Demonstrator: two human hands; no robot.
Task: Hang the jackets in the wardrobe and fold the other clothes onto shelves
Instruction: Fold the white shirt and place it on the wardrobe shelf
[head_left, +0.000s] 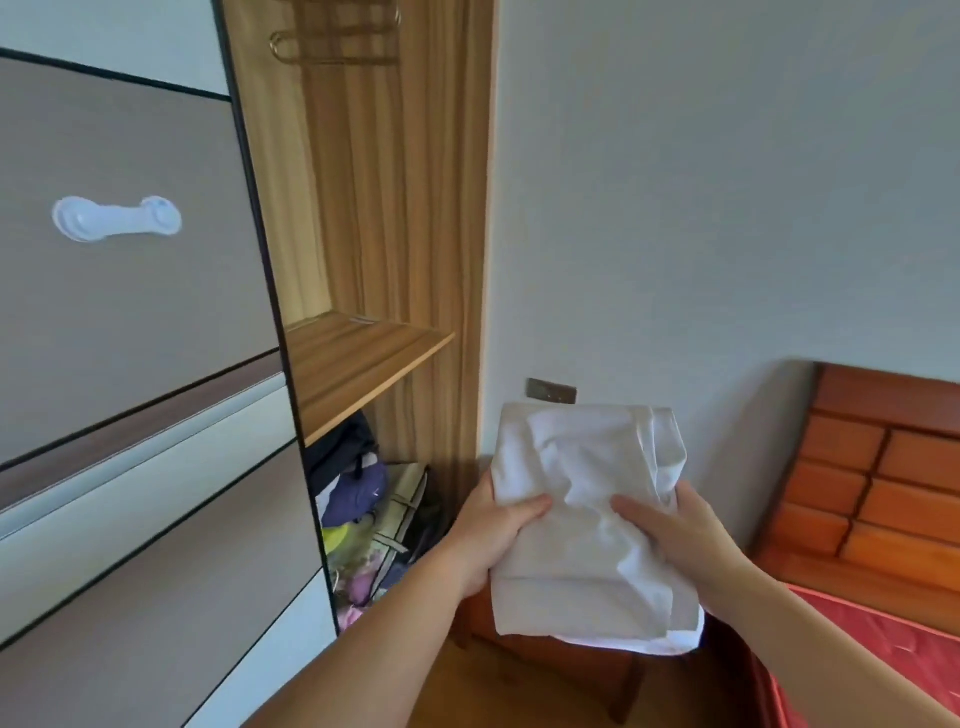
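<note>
A folded garment sits at the centre, held between the left hand at its nine o'clock edge and the right hand at its three o'clock edge. At ten o'clock stands the open wardrobe, a shelf across it, hangers at twelve o'clock above, bags beneath the shelf. The wardrobe door lies at nine o'clock; a bed at four o'clock.

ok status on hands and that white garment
Left hand and right hand both grip folded white cloth garment. Bare wooden wardrobe shelf ahead-left. Nothing in the way.
</note>
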